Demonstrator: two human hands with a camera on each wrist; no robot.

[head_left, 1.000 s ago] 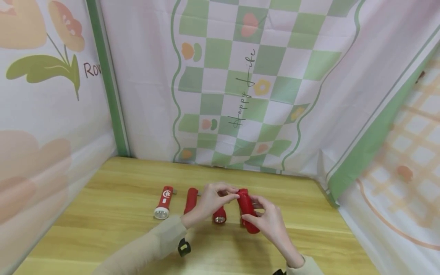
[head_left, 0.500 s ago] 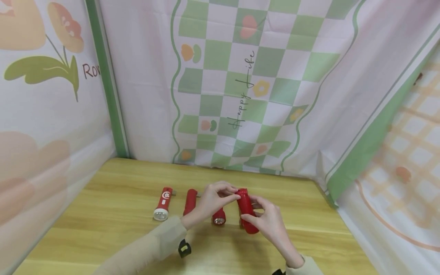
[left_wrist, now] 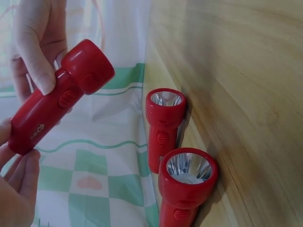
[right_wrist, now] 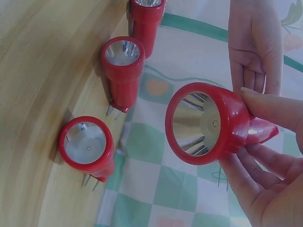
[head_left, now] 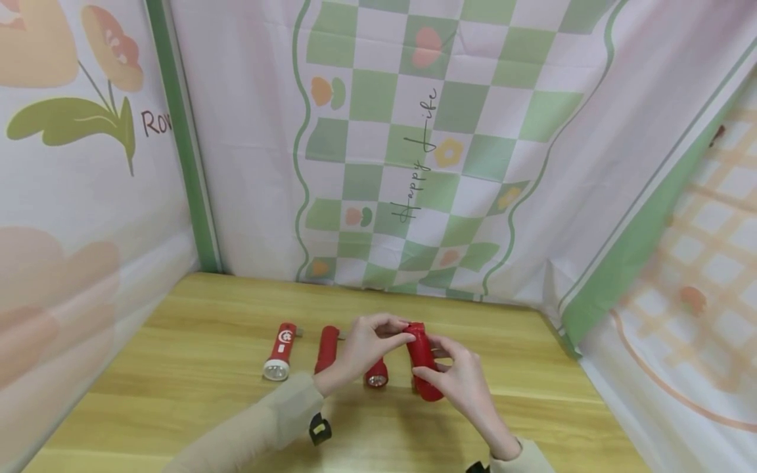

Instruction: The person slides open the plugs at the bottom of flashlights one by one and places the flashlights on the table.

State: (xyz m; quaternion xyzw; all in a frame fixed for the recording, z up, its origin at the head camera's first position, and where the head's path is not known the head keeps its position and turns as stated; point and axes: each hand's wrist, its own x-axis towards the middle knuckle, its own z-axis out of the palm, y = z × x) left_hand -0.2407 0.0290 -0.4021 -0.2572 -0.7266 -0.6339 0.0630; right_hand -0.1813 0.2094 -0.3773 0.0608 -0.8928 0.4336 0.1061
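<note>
A red flashlight (head_left: 422, 358) is held above the table by both hands. My left hand (head_left: 367, 345) pinches its tail end between thumb and fingers. My right hand (head_left: 464, 381) grips the body nearer the lamp head, thumb on one side and fingers on the other. In the left wrist view the held flashlight (left_wrist: 64, 97) shows its slide switch and a small white logo. The right wrist view looks into its reflector (right_wrist: 196, 124), which shows no glow. Beneath the left hand lies another red flashlight (head_left: 376, 373), partly hidden by that hand.
A red flashlight with a white head (head_left: 280, 353) lies at the left on the wooden table (head_left: 236, 407). Beside it, another red flashlight (head_left: 328, 348) is partly covered by the left arm. Metal prongs (right_wrist: 116, 111) stick out from flashlights on the table. Patterned curtains (head_left: 378, 164) enclose the table.
Both hands keep their hold on the flashlight, almost still. The view has shifted very slightly; the flashlights on the table stay put.
</note>
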